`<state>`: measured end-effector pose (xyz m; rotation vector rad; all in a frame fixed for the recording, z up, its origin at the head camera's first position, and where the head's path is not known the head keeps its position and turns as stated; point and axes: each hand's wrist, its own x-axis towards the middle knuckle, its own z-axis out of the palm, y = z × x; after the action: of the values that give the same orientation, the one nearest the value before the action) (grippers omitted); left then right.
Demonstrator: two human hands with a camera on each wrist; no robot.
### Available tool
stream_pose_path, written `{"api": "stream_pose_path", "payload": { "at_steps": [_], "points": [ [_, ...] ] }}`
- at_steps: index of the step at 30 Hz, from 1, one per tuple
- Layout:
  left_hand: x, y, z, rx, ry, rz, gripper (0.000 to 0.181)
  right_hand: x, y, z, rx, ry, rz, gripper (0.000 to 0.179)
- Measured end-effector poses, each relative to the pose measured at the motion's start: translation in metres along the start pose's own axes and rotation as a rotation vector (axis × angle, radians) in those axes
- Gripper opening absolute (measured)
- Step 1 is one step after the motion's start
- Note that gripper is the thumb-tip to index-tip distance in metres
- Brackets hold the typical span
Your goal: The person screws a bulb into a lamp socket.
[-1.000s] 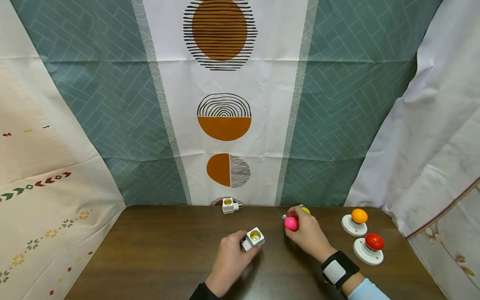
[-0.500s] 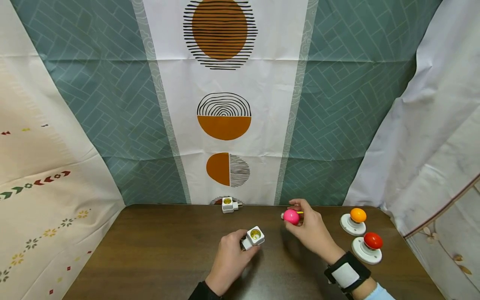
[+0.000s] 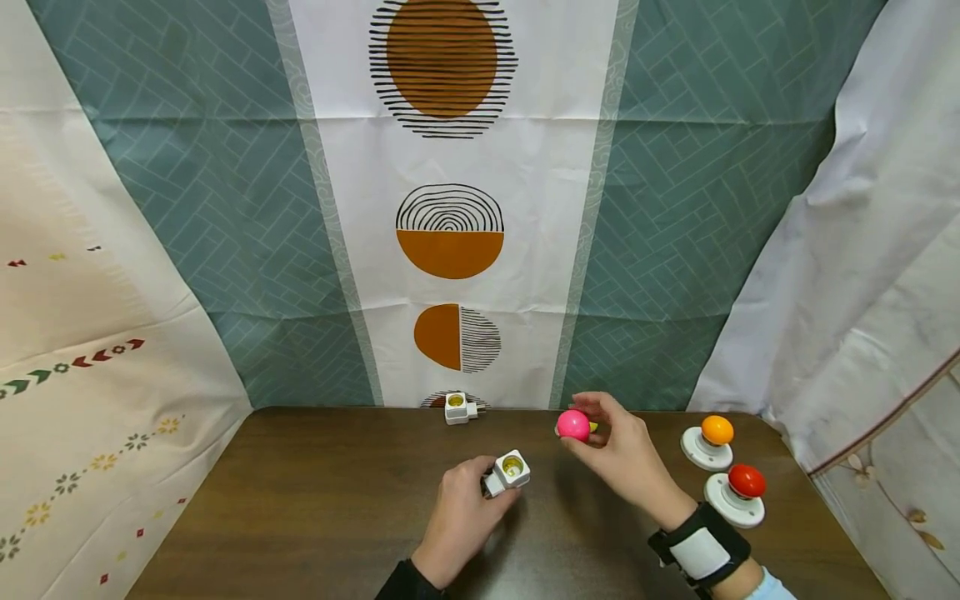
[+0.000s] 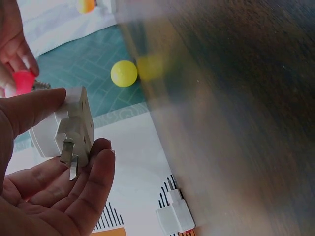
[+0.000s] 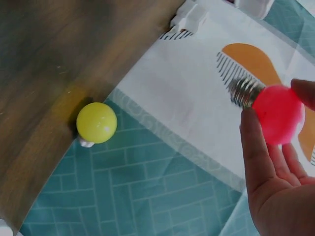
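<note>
- Bulb in pink (image 3: 573,425) has shifted up and left in my head view; the right hand (image 3: 628,457) grips it between thumb and fingers.
- The left hand (image 3: 461,512) hasn't moved, pinching the white plug-in lamp socket (image 3: 513,469).
- I see a yellow bulb (image 5: 97,123) at the table's (image 3: 337,500) far edge.
- I judge both parts ready, not yet joined.

Pink bulb (image 3: 573,425) in the right hand (image 3: 624,450)

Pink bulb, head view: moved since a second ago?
Yes: the pink bulb has shifted up and slightly left in the image, nearer the rear white socket.
</note>
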<state>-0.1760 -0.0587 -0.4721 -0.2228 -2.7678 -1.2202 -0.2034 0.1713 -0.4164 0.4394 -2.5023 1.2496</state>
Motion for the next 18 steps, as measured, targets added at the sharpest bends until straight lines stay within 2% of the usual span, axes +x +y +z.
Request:
{"api": "stream_pose_path", "payload": {
  "at_steps": [5, 10, 18],
  "points": [
    [0.003, 0.002, 0.0, 0.004, -0.006, -0.006, 0.041, 0.0, -0.012, -0.001, 0.023, -0.046, 0.008, 0.044],
    [0.001, 0.004, 0.001, 0.014, -0.004, -0.011, 0.04, -0.003, -0.023, 0.0, 0.115, -0.103, -0.01, 0.042],
    [-0.001, 0.005, 0.003, 0.0, 0.01, 0.028, 0.038, -0.009, -0.031, 0.009, 0.236, -0.221, -0.072, 0.041]
  ]
}}
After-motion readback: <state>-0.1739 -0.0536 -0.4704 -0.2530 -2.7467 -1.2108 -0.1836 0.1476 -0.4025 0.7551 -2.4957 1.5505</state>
